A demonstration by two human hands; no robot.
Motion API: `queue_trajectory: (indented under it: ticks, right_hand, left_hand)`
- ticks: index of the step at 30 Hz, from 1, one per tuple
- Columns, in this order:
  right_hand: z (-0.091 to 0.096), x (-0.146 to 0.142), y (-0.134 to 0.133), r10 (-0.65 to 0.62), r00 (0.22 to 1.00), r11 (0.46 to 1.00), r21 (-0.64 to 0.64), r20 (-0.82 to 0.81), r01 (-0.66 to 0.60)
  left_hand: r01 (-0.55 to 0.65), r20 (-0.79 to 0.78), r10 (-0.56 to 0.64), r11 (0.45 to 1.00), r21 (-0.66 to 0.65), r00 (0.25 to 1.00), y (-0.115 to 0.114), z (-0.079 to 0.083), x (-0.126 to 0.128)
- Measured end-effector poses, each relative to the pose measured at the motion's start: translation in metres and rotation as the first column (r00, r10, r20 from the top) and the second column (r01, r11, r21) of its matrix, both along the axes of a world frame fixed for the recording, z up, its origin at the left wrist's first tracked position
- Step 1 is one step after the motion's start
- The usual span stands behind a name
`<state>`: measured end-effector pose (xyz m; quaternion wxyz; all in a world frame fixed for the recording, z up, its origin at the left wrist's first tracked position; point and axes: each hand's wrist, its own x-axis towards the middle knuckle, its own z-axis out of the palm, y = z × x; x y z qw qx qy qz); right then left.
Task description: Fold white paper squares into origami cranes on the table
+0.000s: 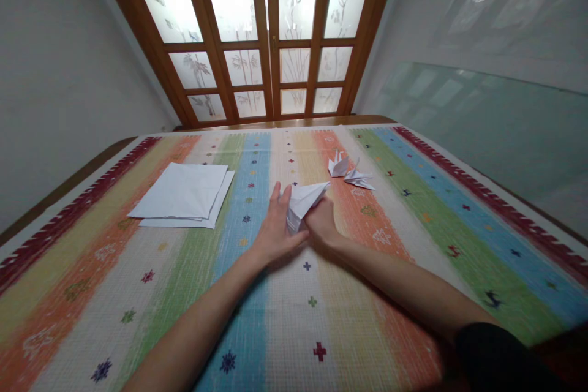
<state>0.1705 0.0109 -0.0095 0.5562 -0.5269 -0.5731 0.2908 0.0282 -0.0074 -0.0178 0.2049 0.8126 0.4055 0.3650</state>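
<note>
A partly folded sheet of white paper [305, 201] is held up between both hands, above the middle of the striped tablecloth. My left hand [276, 228] grips its left side, with the thumb below and the fingers raised along the edge. On the other side, my right hand [323, 220] is closed behind the paper; most of its fingers are hidden. Beyond the right hand stand two folded paper cranes, one [339, 165] a little behind the other [359, 178]. They sit close together on the cloth.
A stack of white square paper sheets [181, 193] lies on the left of the striped tablecloth [289, 331]. Past the table's far edge are wooden doors [271, 46] with glass panes. A pale glass panel [496, 128] leans along the right wall.
</note>
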Motion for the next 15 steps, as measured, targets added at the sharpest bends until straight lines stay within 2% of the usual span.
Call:
queue_trajectory:
  ticks: [3,8,11,15]
  right_hand:
    - [0.0013,0.0028,0.0018,0.004,0.995,1.000,0.021,0.099,-0.006]
    - [0.0015,0.0052,0.0028,0.049,0.968,0.991,0.106,0.248,-0.077]
    - [-0.0008,0.0051,0.0039,0.073,0.944,0.989,0.096,0.321,-0.109]
    - [-0.0044,0.0053,0.0049,0.052,0.904,0.993,0.074,0.424,-0.092]
  left_hand:
    - [-0.053,0.034,0.053,0.998,-0.016,0.998,0.0019,0.0003,-0.0017]
    - [-0.267,0.072,0.270,0.962,-0.051,0.960,0.0059,0.0043,-0.0041]
    - [-0.357,0.033,0.357,0.934,-0.006,0.934,0.0082,0.0054,-0.0046]
    - [-0.397,0.029,0.396,0.914,0.079,0.918,0.0105,0.0029,-0.0058]
